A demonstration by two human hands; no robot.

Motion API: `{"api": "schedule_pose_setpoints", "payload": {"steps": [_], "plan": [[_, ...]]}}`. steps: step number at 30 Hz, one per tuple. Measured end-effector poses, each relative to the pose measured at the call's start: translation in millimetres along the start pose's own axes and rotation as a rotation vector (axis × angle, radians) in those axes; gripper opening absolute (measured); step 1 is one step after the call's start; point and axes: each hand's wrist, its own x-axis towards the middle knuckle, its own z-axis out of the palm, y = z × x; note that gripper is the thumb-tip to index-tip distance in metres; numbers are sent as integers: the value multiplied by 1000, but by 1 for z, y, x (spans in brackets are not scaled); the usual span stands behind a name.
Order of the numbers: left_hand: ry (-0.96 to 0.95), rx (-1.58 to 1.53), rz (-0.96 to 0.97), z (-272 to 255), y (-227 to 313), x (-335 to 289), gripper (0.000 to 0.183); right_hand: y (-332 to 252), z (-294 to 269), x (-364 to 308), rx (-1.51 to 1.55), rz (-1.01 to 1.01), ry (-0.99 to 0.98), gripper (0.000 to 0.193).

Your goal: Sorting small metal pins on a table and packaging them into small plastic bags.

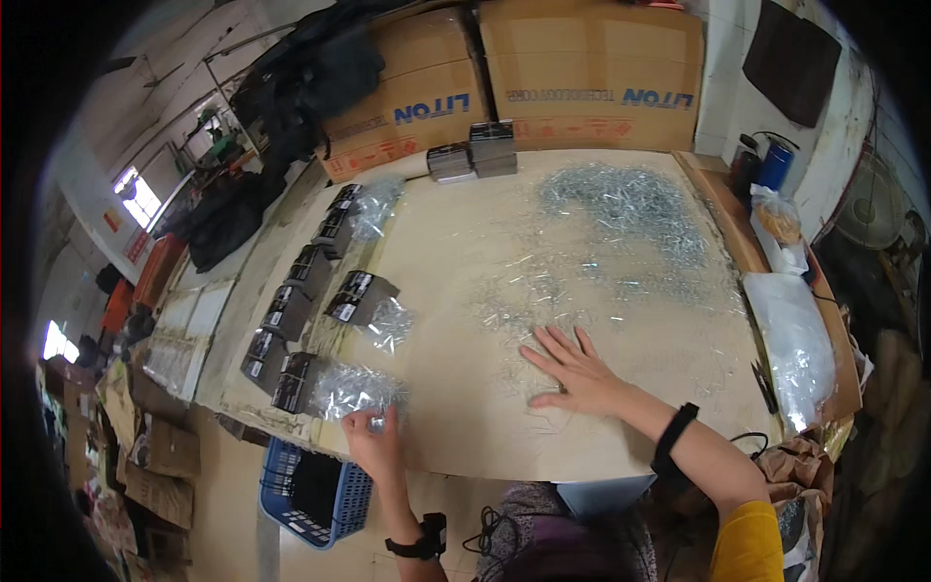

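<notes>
My right hand lies palm down on the tan board, fingers spread, beside thin shiny silvery pieces scattered there. A denser heap of the same pieces sits at the far right. At the board's near left edge my left hand has its fingers curled in, against the near side of a pile of small clear plastic bags. What its fingertips hold is too small to make out. Right by that pile stands a stack of dark printed cards.
Several more dark card stacks line the left side, with others at the back before large cardboard boxes. A pair of dark tweezers or scissors and clear plastic sheeting lie along the right edge. Below left is a blue basket.
</notes>
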Motion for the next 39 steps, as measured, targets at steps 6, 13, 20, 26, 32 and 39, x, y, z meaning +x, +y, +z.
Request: {"api": "schedule_pose_setpoints", "payload": {"steps": [6, 13, 20, 26, 32, 39], "plan": [[205, 15, -38, 0, 16, -2, 51, 34, -28, 56, -43, 348, -164, 73], [-456, -1047, -170, -31, 67, -50, 30, 24, -47, -51, -157, 449, -161, 65], [-951, -1426, -140, -22, 135, -114, 52, -73, -72, -124, 304, 151, 203, 64], [-1194, -1220, 26, -30, 175, -139, 66, -103, -17, -178, 1261, 536, 478, 36], [-1349, -1005, -234, -11, 139, -150, 67, -106, 3, -189, 1379, 671, 657, 13], [-1168, -1109, -307, -17, 136, -161, 41, -110, 10, -203, 1401, 513, 548, 44]]}}
